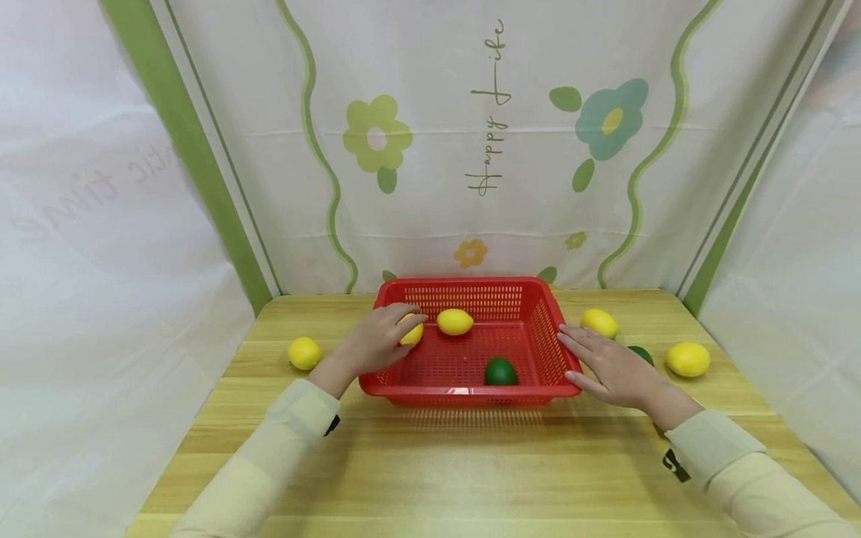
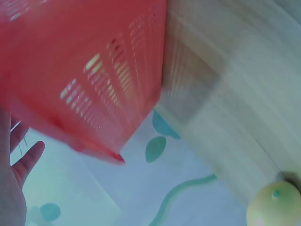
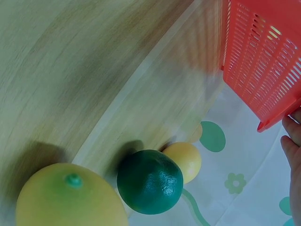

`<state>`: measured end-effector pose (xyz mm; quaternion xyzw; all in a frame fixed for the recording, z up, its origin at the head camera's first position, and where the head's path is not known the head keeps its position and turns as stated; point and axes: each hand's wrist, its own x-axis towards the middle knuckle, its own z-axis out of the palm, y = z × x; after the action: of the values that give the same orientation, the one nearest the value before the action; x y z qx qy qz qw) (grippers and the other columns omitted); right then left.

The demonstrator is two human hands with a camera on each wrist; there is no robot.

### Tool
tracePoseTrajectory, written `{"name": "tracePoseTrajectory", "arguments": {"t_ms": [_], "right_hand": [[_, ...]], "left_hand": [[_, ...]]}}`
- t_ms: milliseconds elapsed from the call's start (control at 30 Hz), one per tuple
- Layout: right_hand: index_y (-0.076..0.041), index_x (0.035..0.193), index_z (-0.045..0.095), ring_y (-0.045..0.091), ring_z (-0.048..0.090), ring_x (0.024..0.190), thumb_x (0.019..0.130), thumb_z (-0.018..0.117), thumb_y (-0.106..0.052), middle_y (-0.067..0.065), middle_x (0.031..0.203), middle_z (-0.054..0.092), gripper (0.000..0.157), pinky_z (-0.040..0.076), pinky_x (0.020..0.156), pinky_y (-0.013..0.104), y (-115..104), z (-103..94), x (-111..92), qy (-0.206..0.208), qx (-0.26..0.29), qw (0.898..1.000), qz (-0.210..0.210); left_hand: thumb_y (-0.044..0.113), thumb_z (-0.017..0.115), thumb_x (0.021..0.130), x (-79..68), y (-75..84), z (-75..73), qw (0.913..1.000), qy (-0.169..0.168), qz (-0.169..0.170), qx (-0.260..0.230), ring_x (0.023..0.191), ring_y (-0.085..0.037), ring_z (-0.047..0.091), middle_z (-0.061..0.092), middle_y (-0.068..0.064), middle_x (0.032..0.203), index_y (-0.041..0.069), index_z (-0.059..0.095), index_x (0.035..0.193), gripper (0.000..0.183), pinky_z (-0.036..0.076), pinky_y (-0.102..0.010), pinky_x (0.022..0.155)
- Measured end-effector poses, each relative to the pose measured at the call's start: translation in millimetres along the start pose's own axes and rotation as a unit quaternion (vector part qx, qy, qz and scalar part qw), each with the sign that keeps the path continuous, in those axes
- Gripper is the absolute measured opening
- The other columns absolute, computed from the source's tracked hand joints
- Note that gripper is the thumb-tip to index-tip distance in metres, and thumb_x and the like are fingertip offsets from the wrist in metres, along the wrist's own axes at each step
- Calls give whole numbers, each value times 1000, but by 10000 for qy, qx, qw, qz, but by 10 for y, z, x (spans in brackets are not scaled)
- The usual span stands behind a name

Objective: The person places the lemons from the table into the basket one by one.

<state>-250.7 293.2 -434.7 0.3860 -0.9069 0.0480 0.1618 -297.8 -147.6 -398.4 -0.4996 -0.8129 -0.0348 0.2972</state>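
A red slotted plastic basket point(image 1: 464, 390) stands on the table between both hands. My left hand point(image 1: 373, 340) reaches over its left side, fingers extended across a lemon point(image 1: 412, 329); a firm hold on that lemon does not show. In the left wrist view the thumb point(image 2: 29, 160) sticks out straight beside the basket rim. Inside the basket lie another lemon point(image 1: 455, 322) and a dark green fruit point(image 1: 501, 371). My right hand point(image 1: 615, 370) rests its straight fingers on the right rim, holding nothing.
To the right of the basket lie a lemon point(image 1: 599, 323), a partly hidden dark green fruit point(image 3: 149, 182) and another lemon point(image 1: 687, 359). One more lemon point(image 1: 305, 353) sits left of the left hand. A printed curtain point(image 1: 437, 209) hangs behind the wooden table point(image 1: 464, 478).
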Motion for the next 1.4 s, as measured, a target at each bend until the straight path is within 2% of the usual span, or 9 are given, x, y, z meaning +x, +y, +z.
{"name": "tracePoseTrajectory", "arguments": {"t_ms": [167,367,600,867,1067,1400], "right_hand": [[5,139,47,42,42,130,93,63,-36,22,144,44,64,38,104,50,0,-6,-7,45,5,10000,-29],[4,140,47,41,41,131,93,63,-36,21,145,44,65,30,113,40,4,-6,-17,26,5,10000,-12],[6,138,48,42,43,129,93,64,-36,22,143,46,63,40,103,51,18,12,-10,140,-10,9998,-102],[5,139,48,41,42,130,92,64,-36,21,144,45,64,34,109,44,15,5,-12,82,-6,9999,-61],[6,137,50,42,44,128,92,64,-35,22,142,47,63,38,106,47,23,12,-8,172,-20,9997,-148],[5,139,48,41,42,130,92,65,-35,21,144,45,64,30,112,41,3,-5,-7,51,44,10000,-28]], "left_hand": [[8,85,72,-61,-71,-101,9999,143,-39,-43,106,-32,60,62,-18,115,-2,63,119,53,54,-42,88],[6,87,69,-200,-183,-218,9994,245,-226,-114,104,-35,61,62,-22,116,-3,62,120,57,54,-44,86],[7,86,70,-396,-299,-348,9985,306,-447,-122,104,-35,61,61,-22,116,-5,60,122,59,54,-45,86],[7,86,70,-682,-411,-469,9963,232,-826,68,103,-40,61,60,-25,118,-6,59,123,61,53,-50,84],[5,86,68,-887,-495,-504,9960,125,-870,142,100,-41,61,60,-25,114,-7,59,122,62,53,-51,83],[7,88,66,-1149,-566,-475,9940,-5,-1051,289,99,-41,61,61,-25,113,-6,59,121,64,53,-52,81]]}}
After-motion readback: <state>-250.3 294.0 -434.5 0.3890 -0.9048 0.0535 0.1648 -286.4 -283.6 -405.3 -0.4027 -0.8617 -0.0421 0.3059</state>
